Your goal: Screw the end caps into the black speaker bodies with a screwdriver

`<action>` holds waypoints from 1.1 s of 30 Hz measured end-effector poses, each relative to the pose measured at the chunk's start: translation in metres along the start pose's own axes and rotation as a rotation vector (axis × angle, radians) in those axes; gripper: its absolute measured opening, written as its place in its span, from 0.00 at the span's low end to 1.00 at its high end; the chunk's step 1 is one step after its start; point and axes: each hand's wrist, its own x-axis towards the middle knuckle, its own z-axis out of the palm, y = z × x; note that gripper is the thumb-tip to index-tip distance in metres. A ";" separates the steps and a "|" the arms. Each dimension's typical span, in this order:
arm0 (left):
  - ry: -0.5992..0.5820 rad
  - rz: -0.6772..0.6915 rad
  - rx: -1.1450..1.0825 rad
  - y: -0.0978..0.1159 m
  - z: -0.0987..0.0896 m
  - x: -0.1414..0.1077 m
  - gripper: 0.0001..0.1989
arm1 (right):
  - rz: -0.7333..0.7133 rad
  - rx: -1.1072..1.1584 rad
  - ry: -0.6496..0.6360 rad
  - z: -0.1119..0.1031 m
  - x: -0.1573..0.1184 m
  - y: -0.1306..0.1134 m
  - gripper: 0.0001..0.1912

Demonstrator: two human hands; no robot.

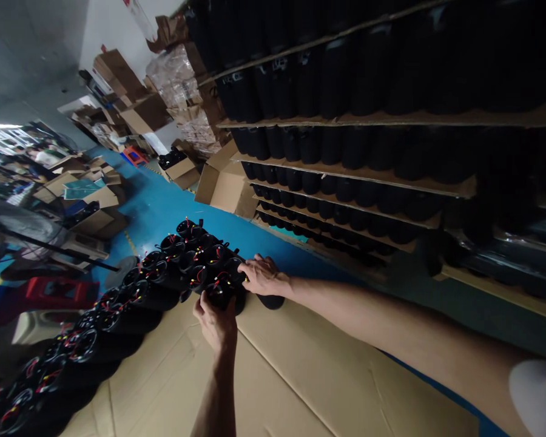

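Black open-topped cylinders with red and yellow wires inside stand in close rows on a cardboard sheet (273, 370). My left hand (217, 325) is closed on the near side of one wired black cylinder (221, 293), its fingers and thumb at the rim. To its right, my right hand (264, 277) curls over the rim of another black cylinder (271, 301) at the end of the group. The hand hides much of that cylinder's body. Both cylinders are beside the others in the group.
On the right, a tall rack holds rows of black cylinders on cardboard layers (346, 121). An opened carton (225, 188) lies on the blue floor (150, 209) beyond. A red stool (59, 293) and a fan (22, 224) are at left. More cartons and distant people appear further back.
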 end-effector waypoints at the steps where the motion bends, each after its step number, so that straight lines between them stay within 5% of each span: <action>1: 0.004 -0.004 0.006 -0.001 0.001 0.001 0.37 | -0.008 0.002 -0.003 0.001 0.001 0.002 0.22; 8: 0.002 0.115 0.112 -0.002 -0.004 0.001 0.40 | -0.035 0.016 -0.002 0.003 0.003 0.003 0.23; 12: -0.008 0.338 0.200 0.012 -0.018 0.001 0.45 | -0.042 0.043 0.021 0.002 0.001 0.002 0.27; 18: -0.198 0.654 0.276 0.027 -0.020 0.011 0.34 | -0.082 0.100 0.093 0.004 -0.018 0.006 0.41; 25: -0.214 0.684 0.334 0.017 -0.014 0.011 0.33 | 0.015 0.095 0.090 0.008 -0.061 0.011 0.30; 33: -0.199 0.691 0.345 0.010 -0.007 0.015 0.30 | 0.042 0.122 0.117 0.014 -0.023 -0.009 0.23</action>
